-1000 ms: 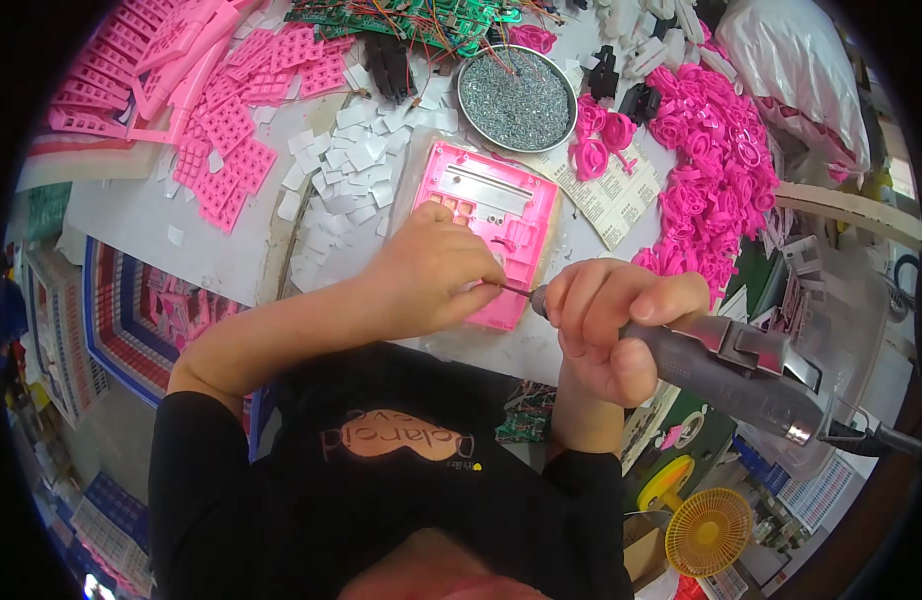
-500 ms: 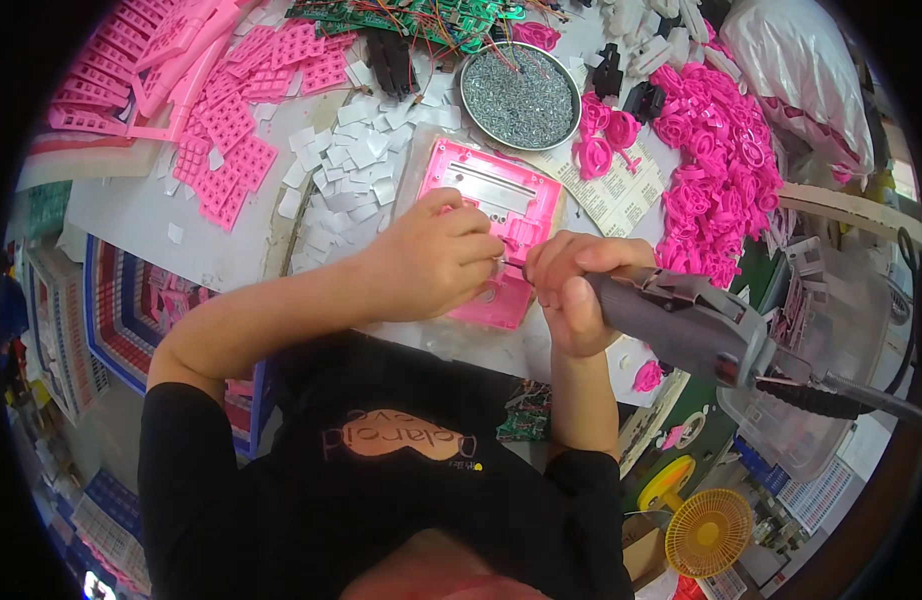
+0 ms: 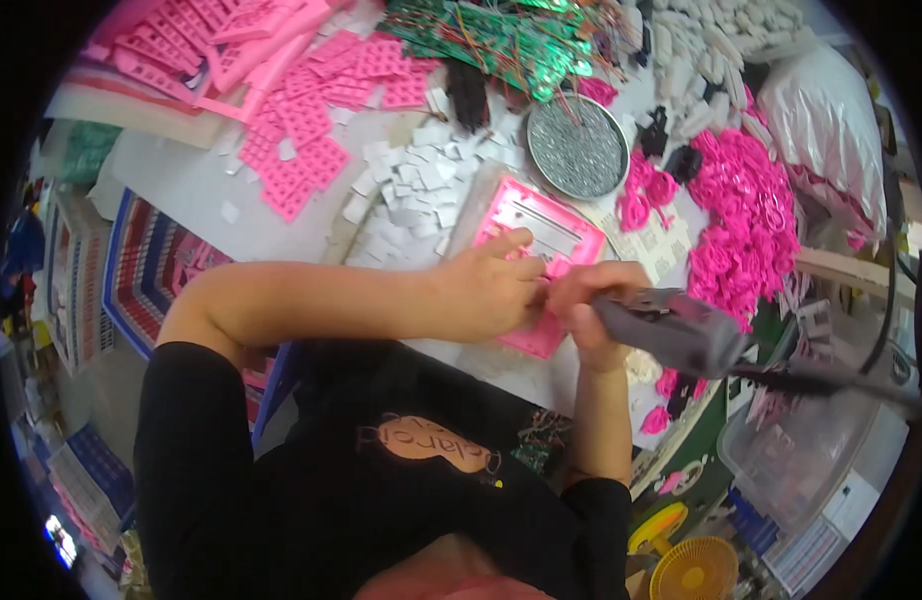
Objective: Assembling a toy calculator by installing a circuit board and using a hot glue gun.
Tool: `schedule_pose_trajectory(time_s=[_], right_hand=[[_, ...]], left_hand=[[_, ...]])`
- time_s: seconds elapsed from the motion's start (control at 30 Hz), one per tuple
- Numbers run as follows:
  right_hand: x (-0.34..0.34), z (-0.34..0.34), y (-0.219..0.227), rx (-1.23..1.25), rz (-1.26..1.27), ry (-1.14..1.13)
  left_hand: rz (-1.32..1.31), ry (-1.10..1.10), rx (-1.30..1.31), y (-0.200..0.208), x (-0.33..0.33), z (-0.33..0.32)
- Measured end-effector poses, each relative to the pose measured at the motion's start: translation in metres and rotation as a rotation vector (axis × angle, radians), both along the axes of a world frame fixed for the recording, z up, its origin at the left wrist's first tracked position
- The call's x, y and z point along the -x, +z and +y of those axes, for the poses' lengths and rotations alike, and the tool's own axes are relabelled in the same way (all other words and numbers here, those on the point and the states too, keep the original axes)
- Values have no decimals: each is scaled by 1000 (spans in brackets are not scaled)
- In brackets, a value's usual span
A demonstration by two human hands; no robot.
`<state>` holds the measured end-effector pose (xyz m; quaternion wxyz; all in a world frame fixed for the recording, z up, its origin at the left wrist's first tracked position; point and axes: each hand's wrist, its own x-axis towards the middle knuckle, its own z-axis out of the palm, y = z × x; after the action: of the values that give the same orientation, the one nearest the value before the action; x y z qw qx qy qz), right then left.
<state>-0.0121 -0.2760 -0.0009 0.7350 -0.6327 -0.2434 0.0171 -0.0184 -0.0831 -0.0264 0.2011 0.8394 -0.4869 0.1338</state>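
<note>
A pink rectangular plastic shell [image 3: 536,232] lies on the white worktable in front of me. My left hand [image 3: 486,290] rests on its near edge, fingers pressing down on it. My right hand [image 3: 593,305] grips a grey electric screwdriver [image 3: 681,328], its tip pointed left at the shell beside my left fingers. The tip itself is hidden between the two hands. A dark cord [image 3: 831,378] runs from the tool's rear to the right.
Small white square pieces [image 3: 411,190] lie piled behind the shell. A round metal tin of tiny screws [image 3: 578,148] stands beyond. Pink keypad sheets [image 3: 301,150] lie left, bright pink parts [image 3: 746,215] right, green circuit boards [image 3: 501,40] at the back.
My hands moved forward from the table's near edge onto the pink shell. The screwdriver swung from pointing at my left fingers in the air to lying against the shell.
</note>
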Motion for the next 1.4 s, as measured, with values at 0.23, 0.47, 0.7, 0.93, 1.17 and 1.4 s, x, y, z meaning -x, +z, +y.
schedule_pose_trajectory(time_s=[0.23,0.47,0.7,0.93,1.17,1.4], right_hand=[[-12,-31,56,-244,-82,-91],[-19,-28,65,-188,-36,-158],[10,-17,74,332,-590,-867],[-2,35,55,639,-639,-291],[22,42,55,718,-708,-34],[1,27,26,647,-310,24]], left_hand=[[124,522,306,27,-73,108],[59,835,-6,30,-129,191],[1244,523,1192,47,-60,146],[1826,175,1265,44,0,96],[1967,272,1324,36,41,64],[1495,409,556,39,39,85]])
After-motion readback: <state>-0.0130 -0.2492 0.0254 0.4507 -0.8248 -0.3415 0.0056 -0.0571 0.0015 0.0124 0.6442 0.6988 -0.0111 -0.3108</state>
